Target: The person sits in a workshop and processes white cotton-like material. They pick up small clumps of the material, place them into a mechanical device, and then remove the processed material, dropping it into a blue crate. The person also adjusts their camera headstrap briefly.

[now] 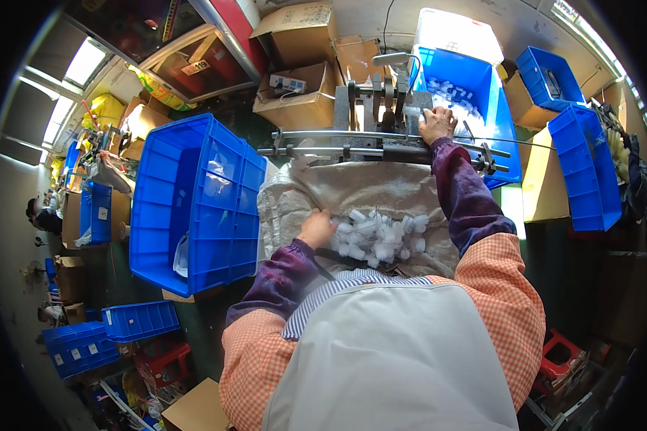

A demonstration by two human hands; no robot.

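A pile of small translucent white plastic pieces (381,238) lies on a pale cloth sheet (287,197) spread before me. My left hand (318,228) is at the pile's left edge, its fingers curled and blurred; whether it holds a piece cannot be told. Beyond the sheet stands a bench machine (381,100) with metal uprights and long horizontal rods. At its right end, my right hand (438,125) reaches forward, fingers bent down beside a clear piece; what they grip is partly hidden. More white pieces fill the blue bin (497,108) just right of that hand.
A large blue crate (226,208) stands close on my left. Open cardboard boxes (298,93) sit behind the machine. Blue crates (584,169) and cardboard are stacked at the right. A red stool (557,353) stands low at the right, and a thin rod (528,143) juts out rightward.
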